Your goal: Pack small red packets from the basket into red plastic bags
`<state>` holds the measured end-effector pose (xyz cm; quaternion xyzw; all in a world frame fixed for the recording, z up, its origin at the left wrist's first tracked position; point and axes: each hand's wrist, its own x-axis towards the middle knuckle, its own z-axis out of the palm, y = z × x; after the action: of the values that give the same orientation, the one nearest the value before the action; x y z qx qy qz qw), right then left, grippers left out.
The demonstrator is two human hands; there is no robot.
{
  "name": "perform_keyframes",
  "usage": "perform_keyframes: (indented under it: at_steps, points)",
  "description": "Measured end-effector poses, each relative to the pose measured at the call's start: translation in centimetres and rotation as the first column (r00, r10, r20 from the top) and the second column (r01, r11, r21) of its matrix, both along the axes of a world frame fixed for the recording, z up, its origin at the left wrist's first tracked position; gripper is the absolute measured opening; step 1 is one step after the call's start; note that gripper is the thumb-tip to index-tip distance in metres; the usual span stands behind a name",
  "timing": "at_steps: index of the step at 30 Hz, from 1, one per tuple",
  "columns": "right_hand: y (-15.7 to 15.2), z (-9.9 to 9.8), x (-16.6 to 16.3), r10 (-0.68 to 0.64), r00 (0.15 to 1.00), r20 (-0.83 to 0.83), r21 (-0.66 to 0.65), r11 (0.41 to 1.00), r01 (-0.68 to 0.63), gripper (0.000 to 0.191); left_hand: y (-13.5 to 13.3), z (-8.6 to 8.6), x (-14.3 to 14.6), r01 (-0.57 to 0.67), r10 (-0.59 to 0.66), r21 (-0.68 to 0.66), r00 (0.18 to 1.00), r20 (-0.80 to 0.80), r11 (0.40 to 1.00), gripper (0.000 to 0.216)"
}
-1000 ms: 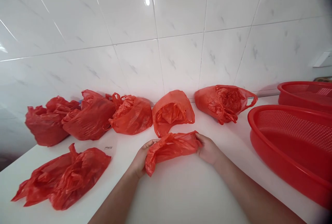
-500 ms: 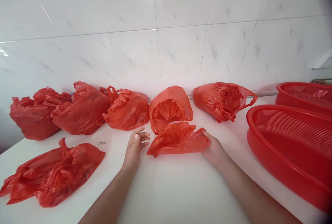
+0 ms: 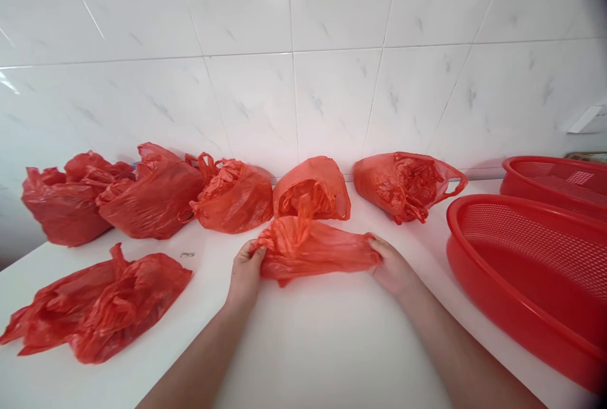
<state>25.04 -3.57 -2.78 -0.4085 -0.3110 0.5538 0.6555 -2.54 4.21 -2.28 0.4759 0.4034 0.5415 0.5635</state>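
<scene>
A thin red plastic bag (image 3: 317,248) is stretched sideways between my two hands, low over the white table. My left hand (image 3: 246,270) pinches its left end between thumb and fingers. On the other end, my right hand (image 3: 389,263) grips the bag's edge. Just behind it, an upright red bag (image 3: 313,172) gapes toward me with crumpled red plastic inside. To the left of that stands a stuffed red bag (image 3: 244,203). A red bag with a loop handle (image 3: 379,181) lies to the right, its opening full of crumpled plastic.
Two more bulging red bags, one at the far left (image 3: 66,207) and one beside it (image 3: 154,200), stand near the tiled wall (image 3: 246,99). Crumpled red bags (image 3: 128,295) lie at front left. Red plastic baskets (image 3: 493,295) occupy the table's right side.
My left hand, earlier open and apart from the bag, has closed on its left end. The bag is now pulled wider and flatter, while my right hand keeps its hold.
</scene>
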Motion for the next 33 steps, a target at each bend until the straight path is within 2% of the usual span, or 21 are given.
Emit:
perform_keyframes:
  at_steps: [2, 5, 8, 9, 10, 11, 12, 14, 15, 16, 17, 19, 21, 23, 25, 27, 30, 33]
  points:
    - [0.2, 0.0, 1.0, -0.100, 0.995, 0.019, 0.008, 0.995, 0.100, 0.020, 0.1, 0.1, -0.1, -0.002, 0.004, -0.013, 0.990, 0.140, 1.000, 0.017]
    - [0.4, 0.0, 1.9, -0.235, 0.966, 0.105, -0.004, 0.972, 0.236, 0.022, -0.1, 0.2, 0.3, 0.061, -0.045, -0.057, 0.968, 0.246, 0.997, 0.025]
    - [0.3, 0.2, 1.8, -0.369, 0.896, 0.248, -0.014, 0.923, 0.385, 0.023, -0.2, 0.1, 0.6, 0.068, -0.021, -0.131, 0.944, 0.328, 0.989, 0.029]
    - [0.2, 0.5, 1.6, -0.425, 0.848, 0.318, 0.002, 0.894, 0.447, 0.025, -0.2, 0.0, 0.6, 0.055, 0.001, -0.153, 0.940, 0.341, 0.987, 0.028]
    - [0.1, 0.8, 1.2, -0.485, 0.765, 0.424, 0.052, 0.856, 0.515, 0.029, -0.1, -0.1, 0.5, 0.043, 0.022, -0.175, 0.935, 0.354, 0.984, 0.027]
    - [-0.1, 1.2, 0.8, -0.542, 0.635, 0.551, 0.144, 0.811, 0.567, 0.032, -0.1, -0.2, 0.4, 0.033, 0.041, -0.194, 0.929, 0.367, 0.980, 0.026]
    - [-0.3, 1.6, 0.2, -0.586, 0.457, 0.669, 0.274, 0.766, 0.581, 0.034, 0.0, -0.2, 0.4, 0.028, 0.057, -0.212, 0.921, 0.384, 0.977, 0.025]
    - [-0.8, 2.3, -1.2, -0.625, 0.070, 0.778, 0.532, 0.714, 0.456, 0.030, 0.1, -0.2, 0.3, 0.028, 0.084, -0.250, 0.901, 0.425, 0.968, 0.022]
    - [-1.1, 2.5, -2.1, -0.627, -0.063, 0.777, 0.605, 0.715, 0.350, 0.026, 0.1, -0.2, 0.3, 0.033, 0.094, -0.267, 0.890, 0.446, 0.963, 0.022]
    - [-1.3, 2.7, -2.9, -0.625, -0.123, 0.771, 0.634, 0.732, 0.251, 0.022, 0.0, -0.1, 0.3, 0.035, 0.106, -0.284, 0.878, 0.466, 0.958, 0.021]
    - [-1.5, 2.7, -3.7, -0.617, -0.145, 0.774, 0.634, 0.756, 0.166, 0.019, -0.1, 0.0, 0.4, 0.042, 0.114, -0.300, 0.867, 0.485, 0.953, 0.020]
    - [-1.8, 2.4, -4.9, -0.572, -0.141, 0.808, 0.582, 0.811, 0.048, 0.022, -0.3, 0.3, 0.5, 0.081, 0.102, -0.321, 0.850, 0.517, 0.944, 0.020]
    - [-1.8, 2.0, -5.7, -0.486, -0.100, 0.868, 0.489, 0.873, -0.003, 0.029, -0.5, 0.4, 0.6, 0.144, 0.056, -0.320, 0.838, 0.542, 0.937, 0.021]
    - [-1.9, 1.8, -6.1, -0.310, -0.028, 0.950, 0.310, 0.951, -0.005, 0.029, -0.6, 0.5, 0.6, 0.184, 0.030, -0.332, 0.837, 0.547, 0.925, 0.022]
    - [-2.1, 1.9, -6.7, -0.077, 0.069, 0.995, 0.079, 0.996, -0.039, 0.021, -0.6, 0.5, 0.5, 0.178, 0.047, -0.362, 0.845, 0.532, 0.915, 0.024]
    - [-2.5, 2.2, -7.5, 0.088, 0.149, 0.985, -0.071, 0.991, -0.114, 0.018, -0.6, 0.5, 0.4, 0.150, 0.074, -0.385, 0.858, 0.508, 0.911, 0.024]
    - [-3.2, 2.7, -9.1, 0.153, 0.265, 0.952, -0.094, 0.970, -0.223, 0.017, -0.5, 0.5, 0.3, 0.090, 0.105, -0.399, 0.892, 0.440, 0.912, 0.020]
    - [-3.4, 2.4, -9.9, 0.255, 0.428, 0.867, -0.147, 0.952, -0.270, 0.020, -0.4, 0.6, 0.3, 0.051, 0.118, -0.406, 0.917, 0.381, 0.913, 0.021]
